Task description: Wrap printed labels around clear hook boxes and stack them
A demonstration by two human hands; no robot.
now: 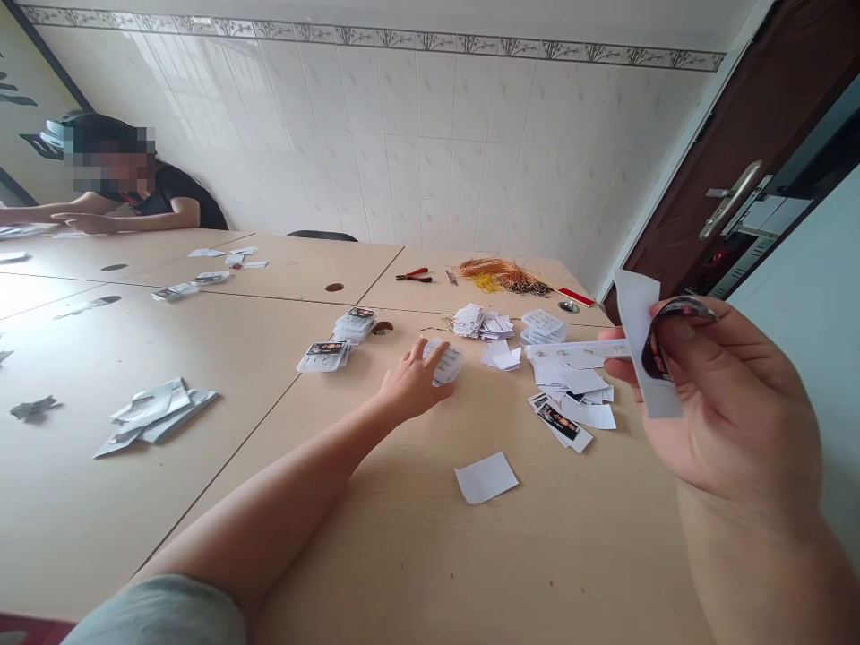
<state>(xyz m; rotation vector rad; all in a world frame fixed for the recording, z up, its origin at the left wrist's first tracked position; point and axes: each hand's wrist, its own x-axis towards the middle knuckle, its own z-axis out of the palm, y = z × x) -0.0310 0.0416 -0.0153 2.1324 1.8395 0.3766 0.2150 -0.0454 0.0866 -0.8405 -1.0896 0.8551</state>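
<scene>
My right hand (pixel 732 394) is raised at the right with its fingers pinched together. It grips a partly curled black printed sticker (pixel 655 345) and a white paper slip (pixel 638 313). A long white strip (pixel 578 350) reaches from behind these fingers toward the paper piles. My left hand (pixel 413 385) stretches over the middle of the table, fingers spread, at a clear plastic packet (pixel 446 365) with whitish contents. Thumb and fingers lie around the packet's near side; whether they press on it I cannot tell. A blank white slip (pixel 486 477) lies nearer me.
Stacked packets with black labels (pixel 325 356) lie left of my hand. White card piles (pixel 480 321), printed labels (pixel 563 423), orange wire (pixel 503 273) and red-handled pliers (pixel 414 276) lie beyond and right. Silvery bags (pixel 158 412) are at left. Another person (pixel 154 193) sits far left.
</scene>
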